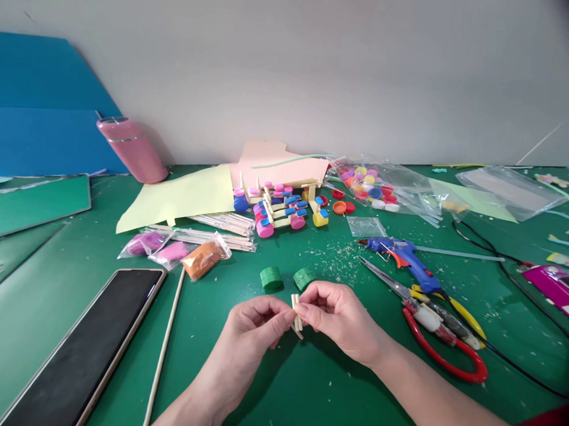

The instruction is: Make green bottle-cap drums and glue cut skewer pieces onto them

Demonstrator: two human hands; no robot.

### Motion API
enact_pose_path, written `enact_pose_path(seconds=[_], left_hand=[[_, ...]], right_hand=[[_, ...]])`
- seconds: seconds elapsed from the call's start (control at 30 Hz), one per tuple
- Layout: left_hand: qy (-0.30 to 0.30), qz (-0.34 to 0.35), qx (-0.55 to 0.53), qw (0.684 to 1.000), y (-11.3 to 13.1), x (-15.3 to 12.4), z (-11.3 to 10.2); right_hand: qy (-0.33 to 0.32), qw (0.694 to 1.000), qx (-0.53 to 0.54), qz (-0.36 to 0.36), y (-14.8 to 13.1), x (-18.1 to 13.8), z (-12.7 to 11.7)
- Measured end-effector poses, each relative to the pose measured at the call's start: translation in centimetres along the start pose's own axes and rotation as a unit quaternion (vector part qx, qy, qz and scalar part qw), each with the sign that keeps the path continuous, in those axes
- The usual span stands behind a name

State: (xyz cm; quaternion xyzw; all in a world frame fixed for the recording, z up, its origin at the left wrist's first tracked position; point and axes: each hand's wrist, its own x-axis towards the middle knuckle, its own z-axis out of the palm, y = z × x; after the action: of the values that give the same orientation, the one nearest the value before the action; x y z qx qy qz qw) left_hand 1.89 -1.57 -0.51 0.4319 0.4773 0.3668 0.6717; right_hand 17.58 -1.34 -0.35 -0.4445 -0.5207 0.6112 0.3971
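Observation:
Several short pale wooden sticks (298, 310) are pinched between my two hands, just above the green table. My left hand (258, 327) closes thumb and fingers on their left side. From the right, my right hand (336, 316) grips them with thumb and forefinger. How the sticks are joined, if at all, I cannot tell. Just beyond my fingers stand two green bottle caps: the left cap (271, 278) is apart from my hands, while the right cap (303, 278) is partly hidden behind my right hand. A long wooden stick (164, 353) lies to the left.
A phone (88, 349) lies at left, near bagged clay (203, 261). Small cap-and-stick models (284, 210) stand at the back, beside a bag of coloured caps (370, 185). On the right are a glue gun (402, 255), red-handled scissors (449, 351) and a black cord (534, 299). A pink bottle (133, 149) leans at back left.

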Motion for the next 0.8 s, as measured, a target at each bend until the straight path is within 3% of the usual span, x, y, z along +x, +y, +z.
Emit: enact_pose_path(seconds=[0.37,0.67,0.8], left_hand=[[-0.007,-0.037,-0.042,0.998,-0.01,0.04,-0.07],[-0.008,-0.022,-0.032,0.999,-0.01,0.00,-0.32],[0.018,-0.018,-0.069,0.997,0.14,0.14,-0.42]], right_hand=[[0.003,1.000,0.000,-0.019,0.03,0.08,0.10],[-0.013,1.000,0.013,-0.022,0.15,-0.12,0.03],[0.041,0.997,0.029,-0.052,0.13,0.26,-0.66]])
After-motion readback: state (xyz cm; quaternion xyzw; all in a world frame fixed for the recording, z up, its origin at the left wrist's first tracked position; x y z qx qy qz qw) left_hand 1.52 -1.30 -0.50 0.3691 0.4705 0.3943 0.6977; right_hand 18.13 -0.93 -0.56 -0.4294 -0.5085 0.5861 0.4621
